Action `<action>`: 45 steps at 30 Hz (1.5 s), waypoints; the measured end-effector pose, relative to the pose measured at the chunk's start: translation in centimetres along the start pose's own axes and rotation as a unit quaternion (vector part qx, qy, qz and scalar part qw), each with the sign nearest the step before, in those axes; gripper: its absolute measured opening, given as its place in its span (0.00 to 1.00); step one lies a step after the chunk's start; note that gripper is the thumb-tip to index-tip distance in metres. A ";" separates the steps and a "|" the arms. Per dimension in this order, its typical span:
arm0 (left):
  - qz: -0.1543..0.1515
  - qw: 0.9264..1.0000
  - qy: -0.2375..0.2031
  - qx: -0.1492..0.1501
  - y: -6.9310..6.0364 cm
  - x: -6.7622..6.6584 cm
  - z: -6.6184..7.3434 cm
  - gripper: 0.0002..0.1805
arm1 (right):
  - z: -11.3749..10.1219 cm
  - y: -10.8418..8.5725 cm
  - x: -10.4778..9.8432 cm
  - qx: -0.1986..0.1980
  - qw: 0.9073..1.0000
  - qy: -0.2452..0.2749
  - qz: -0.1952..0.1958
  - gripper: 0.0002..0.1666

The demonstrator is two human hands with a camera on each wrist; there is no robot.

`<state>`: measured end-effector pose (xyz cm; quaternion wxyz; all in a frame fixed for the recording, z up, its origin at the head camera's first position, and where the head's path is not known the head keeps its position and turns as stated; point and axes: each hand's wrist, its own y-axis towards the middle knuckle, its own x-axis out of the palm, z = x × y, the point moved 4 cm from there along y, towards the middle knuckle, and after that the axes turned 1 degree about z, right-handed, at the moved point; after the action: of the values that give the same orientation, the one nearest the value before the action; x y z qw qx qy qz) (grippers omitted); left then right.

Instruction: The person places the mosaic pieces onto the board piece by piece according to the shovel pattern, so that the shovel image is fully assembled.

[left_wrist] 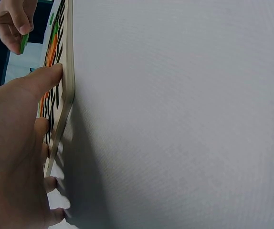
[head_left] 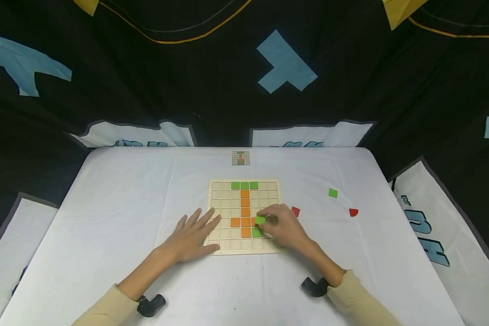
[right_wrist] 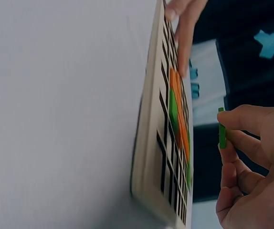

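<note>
A wooden grid board [head_left: 224, 194] lies on the white table. Green square tiles [head_left: 244, 185] fill three cells in its top row, and orange tiles [head_left: 245, 203] run down from them, with a side branch lower down. Another green tile [head_left: 256, 232] sits beside the lowest orange one. My left hand [head_left: 189, 237] rests spread over the board's left side, the thumb on its edge in the left wrist view. Thumb and fingers of my right hand [head_left: 284, 226] pinch a green square tile [right_wrist: 222, 129], held above the board's right half; the cells beneath that hand are partly hidden.
Right of the board lie a red piece [head_left: 295, 211] near my right hand, a loose green tile [head_left: 333, 193] and a red rounded piece [head_left: 353, 212]. A small patterned card [head_left: 241, 158] is behind the board. Dark cloth hangs beyond the table.
</note>
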<state>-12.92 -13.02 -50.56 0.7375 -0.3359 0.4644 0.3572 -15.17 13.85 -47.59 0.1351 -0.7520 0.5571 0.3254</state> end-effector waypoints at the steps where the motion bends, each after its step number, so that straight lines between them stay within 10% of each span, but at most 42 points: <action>1: 0.000 1.000 -0.001 0.000 0.0 0.0 0.0 0.43 | -0.2 0.0 0.4 -0.004 1.000 0.001 -0.005 0.16; 21: -0.001 1.000 0.002 0.001 -0.1 -0.1 0.0 0.44 | -1.8 0.7 5.7 -0.016 0.995 -0.044 -0.091 0.14; 45: 0.000 1.000 0.000 0.006 -0.1 -0.2 0.1 0.43 | -2.3 1.5 6.8 -0.015 0.988 -0.108 -0.106 0.14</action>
<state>-12.85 -13.04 -50.38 0.7395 -0.3317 0.4667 0.3540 -14.63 6.96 -50.02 0.2174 -0.7693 0.4511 0.3968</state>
